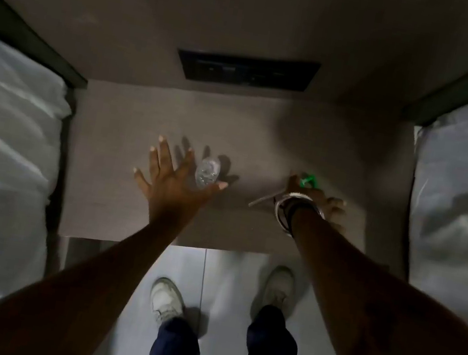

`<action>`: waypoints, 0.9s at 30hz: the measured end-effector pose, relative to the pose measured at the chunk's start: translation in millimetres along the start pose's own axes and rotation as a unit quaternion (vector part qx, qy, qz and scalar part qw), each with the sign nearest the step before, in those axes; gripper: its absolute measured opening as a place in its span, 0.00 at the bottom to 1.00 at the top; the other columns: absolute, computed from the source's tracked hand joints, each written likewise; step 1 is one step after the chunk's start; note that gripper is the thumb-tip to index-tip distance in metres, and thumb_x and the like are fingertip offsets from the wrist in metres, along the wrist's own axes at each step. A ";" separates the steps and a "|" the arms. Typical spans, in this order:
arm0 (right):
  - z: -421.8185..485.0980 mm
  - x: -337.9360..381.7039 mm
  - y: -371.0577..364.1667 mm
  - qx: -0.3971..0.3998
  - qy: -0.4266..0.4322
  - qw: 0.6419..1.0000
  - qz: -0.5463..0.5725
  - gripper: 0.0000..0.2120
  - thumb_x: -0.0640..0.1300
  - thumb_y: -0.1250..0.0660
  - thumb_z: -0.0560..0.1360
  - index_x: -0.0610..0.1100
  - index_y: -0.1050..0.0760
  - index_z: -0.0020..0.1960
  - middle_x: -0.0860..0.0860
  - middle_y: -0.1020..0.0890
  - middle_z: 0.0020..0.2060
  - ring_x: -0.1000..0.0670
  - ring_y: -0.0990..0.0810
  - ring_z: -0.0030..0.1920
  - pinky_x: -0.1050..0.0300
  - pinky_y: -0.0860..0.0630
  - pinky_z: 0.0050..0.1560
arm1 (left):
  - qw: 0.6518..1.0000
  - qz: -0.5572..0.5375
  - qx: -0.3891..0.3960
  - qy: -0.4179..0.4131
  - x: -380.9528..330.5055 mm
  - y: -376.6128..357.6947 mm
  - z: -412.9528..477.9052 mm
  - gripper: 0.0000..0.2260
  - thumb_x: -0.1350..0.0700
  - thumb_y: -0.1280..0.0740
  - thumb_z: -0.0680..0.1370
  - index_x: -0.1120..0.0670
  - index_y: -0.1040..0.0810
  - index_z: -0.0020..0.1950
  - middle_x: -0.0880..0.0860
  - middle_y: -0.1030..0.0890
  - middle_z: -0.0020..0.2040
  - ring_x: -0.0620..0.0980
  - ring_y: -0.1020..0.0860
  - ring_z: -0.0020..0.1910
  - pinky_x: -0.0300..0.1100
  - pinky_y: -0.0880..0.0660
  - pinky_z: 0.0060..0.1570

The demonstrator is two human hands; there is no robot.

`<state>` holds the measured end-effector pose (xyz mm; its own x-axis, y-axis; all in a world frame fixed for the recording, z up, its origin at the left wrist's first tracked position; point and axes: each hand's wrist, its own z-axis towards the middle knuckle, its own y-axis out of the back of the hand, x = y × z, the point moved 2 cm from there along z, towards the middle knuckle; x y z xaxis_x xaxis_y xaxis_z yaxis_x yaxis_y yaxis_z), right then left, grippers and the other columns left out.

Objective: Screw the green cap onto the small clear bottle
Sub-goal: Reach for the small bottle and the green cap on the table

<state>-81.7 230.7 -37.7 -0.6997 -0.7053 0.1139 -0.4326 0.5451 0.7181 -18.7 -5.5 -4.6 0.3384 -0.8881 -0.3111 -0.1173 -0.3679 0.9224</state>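
Head view: left hand (170,179) fingers splayed beside clear bottle (207,172), right hand (313,195) fingers pinching green cap (308,181).

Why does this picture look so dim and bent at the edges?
Head view: weak light leaves the table murky, the left hand and clear bottle cast fingerlike shadows; the wide lens bows the outer edges, and the green cap looks soft.

The left hand (169,177) is spreading its fingers wide just beside the small clear bottle (207,171) on the bench (112,157); right of the bottle, the right hand (312,195) is curling over the green cap (308,180).
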 end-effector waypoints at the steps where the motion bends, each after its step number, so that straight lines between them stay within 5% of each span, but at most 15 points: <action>1: 5.4 0.6 -0.1 -0.037 -0.073 0.996 0.040 0.27 0.67 0.39 0.70 0.53 0.28 0.63 0.37 0.44 0.75 0.35 0.48 0.74 0.29 0.53 0.71 | 1.000 -0.010 -0.005 0.024 -2.7 -8.2 1.7 0.43 0.20 0.46 0.65 0.44 0.35 0.73 0.59 0.50 0.80 0.62 0.49 0.77 0.71 0.57 0.68; 3: 17.2 3.8 -3.8 -0.081 -0.136 0.987 0.023 0.30 0.69 0.40 0.68 0.52 0.27 0.62 0.39 0.43 0.75 0.36 0.48 0.74 0.28 0.53 0.70 | 0.997 -0.029 -0.030 0.057 -6.5 -22.6 4.9 0.42 0.22 0.43 0.65 0.45 0.32 0.71 0.59 0.47 0.79 0.62 0.46 0.77 0.72 0.53 0.67; 10: 35.4 12.2 -7.1 -0.104 -0.138 0.985 0.004 0.22 0.56 0.37 0.71 0.46 0.26 0.60 0.40 0.38 0.73 0.39 0.44 0.73 0.28 0.48 0.69 | 0.986 -0.104 -0.074 0.105 -2.2 -41.8 6.7 0.34 0.26 0.34 0.64 0.44 0.25 0.64 0.55 0.43 0.79 0.58 0.42 0.76 0.73 0.47 0.67; 16: 17.1 38.1 2.3 -0.140 0.002 0.982 0.126 0.21 0.56 0.31 0.67 0.48 0.22 0.56 0.49 0.36 0.74 0.44 0.42 0.73 0.36 0.46 0.70 | 0.978 -0.162 -0.085 0.102 -4.3 -38.6 2.1 0.28 0.35 0.28 0.65 0.45 0.22 0.61 0.55 0.44 0.79 0.56 0.45 0.77 0.71 0.50 0.68; 19: -11.0 59.1 12.6 -0.133 0.160 0.932 0.296 0.13 0.52 0.25 0.65 0.52 0.18 0.49 0.51 0.38 0.75 0.48 0.41 0.74 0.42 0.42 0.72 | 0.974 -0.190 -0.060 0.106 -8.5 -35.1 2.7 0.28 0.41 0.24 0.65 0.45 0.23 0.64 0.55 0.45 0.79 0.57 0.48 0.77 0.71 0.49 0.69; 23: -50.8 78.3 36.4 -0.022 0.280 0.828 0.485 0.12 0.53 0.24 0.62 0.56 0.18 0.45 0.48 0.33 0.73 0.57 0.35 0.70 0.70 0.32 0.63 | 0.973 -0.218 -0.009 0.081 -4.4 -24.9 12.0 0.29 0.42 0.24 0.66 0.46 0.23 0.65 0.55 0.48 0.80 0.57 0.52 0.78 0.66 0.52 0.71; 27: -74.3 85.8 42.6 0.027 0.331 0.753 0.567 0.12 0.53 0.25 0.60 0.61 0.18 0.43 0.49 0.34 0.73 0.53 0.32 0.70 0.66 0.26 0.57 | 0.971 -0.228 0.054 0.039 2.7 -19.1 16.7 0.31 0.43 0.23 0.66 0.46 0.26 0.68 0.55 0.51 0.80 0.57 0.53 0.78 0.64 0.50 0.73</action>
<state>-117.9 159.7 53.7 -0.2072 0.1675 0.9639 0.1951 0.9725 -0.1270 -31.1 -5.5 -26.9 0.4472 -0.6043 -0.6594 -0.0344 -0.7483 0.6625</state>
